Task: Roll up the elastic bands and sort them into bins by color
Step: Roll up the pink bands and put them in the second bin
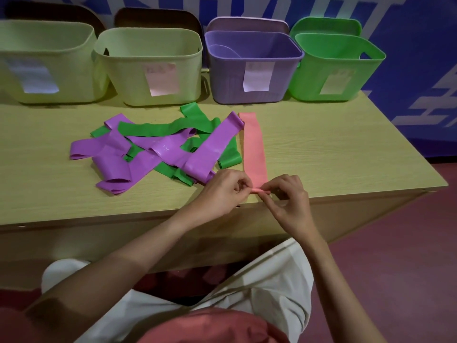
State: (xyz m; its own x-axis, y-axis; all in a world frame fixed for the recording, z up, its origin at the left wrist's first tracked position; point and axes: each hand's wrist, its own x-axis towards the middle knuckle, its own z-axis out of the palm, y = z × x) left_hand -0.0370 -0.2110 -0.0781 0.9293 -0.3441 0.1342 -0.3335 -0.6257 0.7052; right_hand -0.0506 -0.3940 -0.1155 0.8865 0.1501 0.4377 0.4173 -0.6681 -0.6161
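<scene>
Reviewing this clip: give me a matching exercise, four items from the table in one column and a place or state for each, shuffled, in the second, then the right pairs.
Column one:
1. pink band
2. purple bin
3. green bin
4. purple and green bands

Column two:
A. far right of the bin row
B. loose tangled pile, mid-table
C. laid straight, near end pinched by left hand and right hand
D. second from the right in the bin row

Pairs: 1-C, 2-D, 3-A, 4-B
</scene>
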